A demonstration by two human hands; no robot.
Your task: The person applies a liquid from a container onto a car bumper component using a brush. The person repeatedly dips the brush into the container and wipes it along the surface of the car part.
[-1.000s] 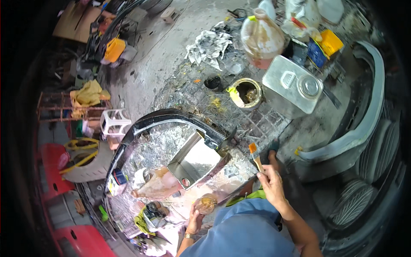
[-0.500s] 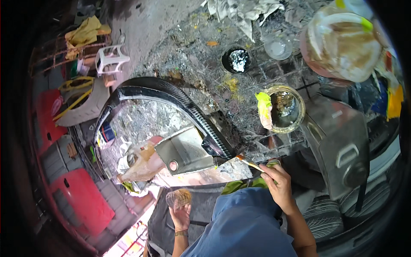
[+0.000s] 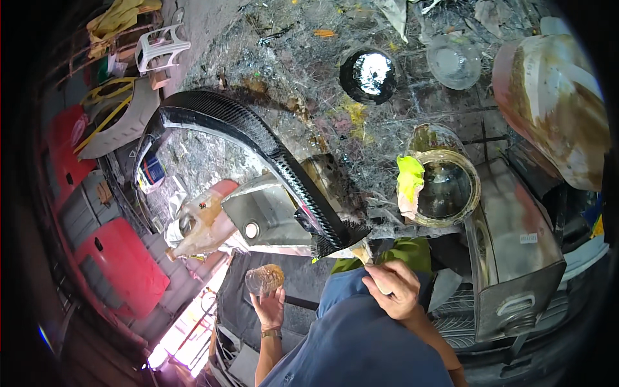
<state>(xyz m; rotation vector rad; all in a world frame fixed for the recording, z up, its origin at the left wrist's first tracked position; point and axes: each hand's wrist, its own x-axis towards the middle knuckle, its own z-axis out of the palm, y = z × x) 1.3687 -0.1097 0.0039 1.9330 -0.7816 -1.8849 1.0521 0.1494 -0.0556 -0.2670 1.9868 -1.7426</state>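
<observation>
My left hand (image 3: 269, 307) holds a clear cup (image 3: 264, 278) with amber material, low and left of centre. My right hand (image 3: 393, 289) is closed round a paintbrush (image 3: 361, 253), its tip against or just behind the lower right end of a curved black carbon-weave part (image 3: 277, 155); the bristles are mostly hidden. The part lies over a stained work surface (image 3: 290, 51), beside a cut-open metal container (image 3: 271, 229). Right of it stand an open round can (image 3: 451, 190) with neon yellow material (image 3: 410, 174) on its rim and a rectangular metal can (image 3: 516, 245).
A dark cup (image 3: 369, 77), a clear tub (image 3: 454, 63) and a large stained jug (image 3: 548, 106) occupy the far side. A white plastic stool (image 3: 158, 48) and red panels (image 3: 129, 271) are at the left. Dark tyres (image 3: 458, 320) lie below right.
The view has swung down and closer to the black part. My right hand has brought the brush from open view to that part's end. My left hand still holds the cup.
</observation>
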